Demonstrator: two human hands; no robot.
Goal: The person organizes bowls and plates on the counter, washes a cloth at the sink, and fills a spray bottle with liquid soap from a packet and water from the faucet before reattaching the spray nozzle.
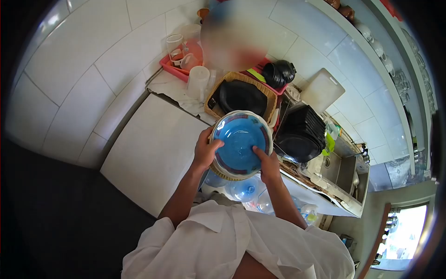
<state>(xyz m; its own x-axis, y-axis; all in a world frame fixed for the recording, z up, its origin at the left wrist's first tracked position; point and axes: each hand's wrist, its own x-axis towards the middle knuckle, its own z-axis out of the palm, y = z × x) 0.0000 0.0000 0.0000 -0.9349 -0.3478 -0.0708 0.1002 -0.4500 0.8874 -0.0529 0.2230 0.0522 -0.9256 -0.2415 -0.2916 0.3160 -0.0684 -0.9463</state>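
Note:
A bowl with a glossy blue inside and a patterned rim (241, 144) is held in front of my body, tilted so its inside faces me. More pale rims show around its edge, so it looks like a stack of bowls. My left hand (206, 148) grips the left side, thumb over the rim. On the right side, my right hand (267, 162) grips with its thumb inside the bowl. The fingers behind the bowls are hidden. Just beyond stands a wicker basket (214, 110) with black dishes (244, 96) in it.
Stacked black plates (299, 135) stand right of the basket, before a metal sink (341, 169). A red tray (173, 69) holds clear cups and jugs. Large plastic water bottles (246, 189) sit below the counter. A white cabinet top (148, 149) lies left, and shelves of glasses hang upper right.

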